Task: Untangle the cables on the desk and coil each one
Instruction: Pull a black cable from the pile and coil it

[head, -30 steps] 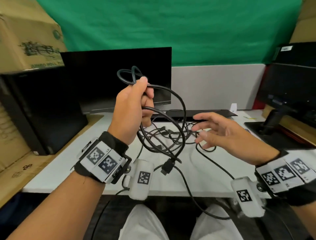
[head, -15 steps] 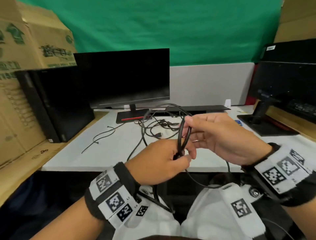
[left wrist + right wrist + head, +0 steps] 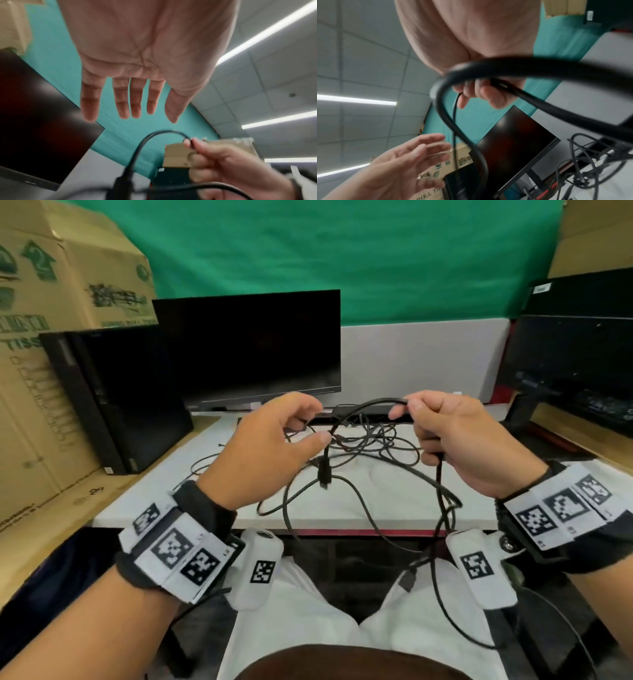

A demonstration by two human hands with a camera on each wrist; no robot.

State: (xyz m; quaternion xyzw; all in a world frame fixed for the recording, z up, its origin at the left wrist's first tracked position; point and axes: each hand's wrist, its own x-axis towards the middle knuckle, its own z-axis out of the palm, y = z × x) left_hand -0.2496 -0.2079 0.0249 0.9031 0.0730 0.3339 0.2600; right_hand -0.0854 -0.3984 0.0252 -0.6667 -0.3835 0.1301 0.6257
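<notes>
Desk (image 3: 394,501) | right hand (image 3: 455,440) grip pinching black cable (image 3: 359,409) | left hand (image 3: 263,450) raised, fingers spread

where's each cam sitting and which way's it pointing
Head: worn on the head, looking forward and down at the desk; both forearms show.
Left wrist: under the left hand, looking up past its straight fingers.
Right wrist: under the right hand, whose grip holds the black cable.
All three share that cable.
</notes>
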